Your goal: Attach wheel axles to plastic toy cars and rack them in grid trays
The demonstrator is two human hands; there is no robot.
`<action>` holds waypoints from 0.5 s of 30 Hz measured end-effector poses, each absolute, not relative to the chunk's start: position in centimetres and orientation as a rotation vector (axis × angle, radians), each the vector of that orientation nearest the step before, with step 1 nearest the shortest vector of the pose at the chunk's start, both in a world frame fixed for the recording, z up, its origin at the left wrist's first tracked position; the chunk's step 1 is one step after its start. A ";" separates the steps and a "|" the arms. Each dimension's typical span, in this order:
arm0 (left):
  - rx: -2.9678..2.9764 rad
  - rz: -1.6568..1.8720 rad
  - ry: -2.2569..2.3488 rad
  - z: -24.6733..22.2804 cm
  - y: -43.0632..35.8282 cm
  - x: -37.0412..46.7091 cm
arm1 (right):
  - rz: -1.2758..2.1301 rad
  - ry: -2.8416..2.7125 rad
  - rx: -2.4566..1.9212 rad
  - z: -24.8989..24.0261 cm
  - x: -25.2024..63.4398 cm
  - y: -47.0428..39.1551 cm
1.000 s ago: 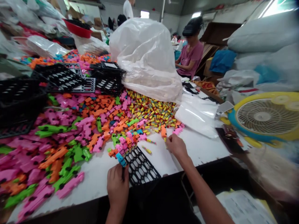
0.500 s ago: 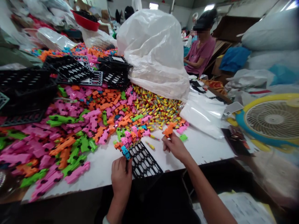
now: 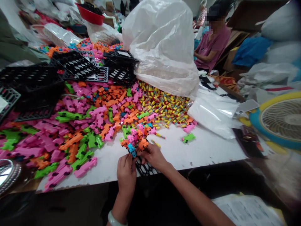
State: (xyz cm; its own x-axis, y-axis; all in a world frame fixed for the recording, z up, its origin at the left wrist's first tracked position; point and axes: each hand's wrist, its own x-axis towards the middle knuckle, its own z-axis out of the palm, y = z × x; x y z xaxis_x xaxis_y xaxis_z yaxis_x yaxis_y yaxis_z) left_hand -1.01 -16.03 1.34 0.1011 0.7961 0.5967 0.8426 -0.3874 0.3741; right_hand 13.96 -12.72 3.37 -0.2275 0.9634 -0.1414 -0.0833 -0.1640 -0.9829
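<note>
My left hand point(image 3: 126, 169) is closed at the left edge of a black plastic grid point(image 3: 148, 169) that overhangs the table's front edge. Against its fingertips, at the near left corner, is a small blue plastic toy figure point(image 3: 132, 151). My right hand point(image 3: 154, 156) reaches across the grid and pinches an orange plastic toy figure point(image 3: 143, 144), close beside the blue one. Pink toy figures point(image 3: 132, 137) and some orange ones stand in rows on the grid's far part. My right hand and the figures cover much of the grid.
Pink, orange and green toy cars point(image 3: 77, 138) are heaped at left, under stacked black grids point(image 3: 77, 66). Small yellow pieces point(image 3: 164, 105) lie before a big plastic bag point(image 3: 162, 47). A green toy car point(image 3: 188, 137) and a fan point(image 3: 282, 121) are at right. A person point(image 3: 213, 44) sits beyond.
My right hand has moved left with the orange toy figure, from beside the grid to over it, next to the blue one. My left hand keeps to the grid's edge. The view has shifted.
</note>
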 end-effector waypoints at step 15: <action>-2.295 -1.169 -1.749 1.2 -16.2 -1.0 | 0.986 -1.798 -1.249 3.4 14.3 -12.6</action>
State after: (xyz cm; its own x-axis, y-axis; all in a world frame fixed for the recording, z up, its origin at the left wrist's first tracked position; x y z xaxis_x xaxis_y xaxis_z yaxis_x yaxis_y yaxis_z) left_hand -0.99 -16.19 1.18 0.0868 0.8175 0.5693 0.8388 -0.3683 0.4010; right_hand 14.30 -12.58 3.36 -0.2678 0.9542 0.1336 0.4001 0.2363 -0.8855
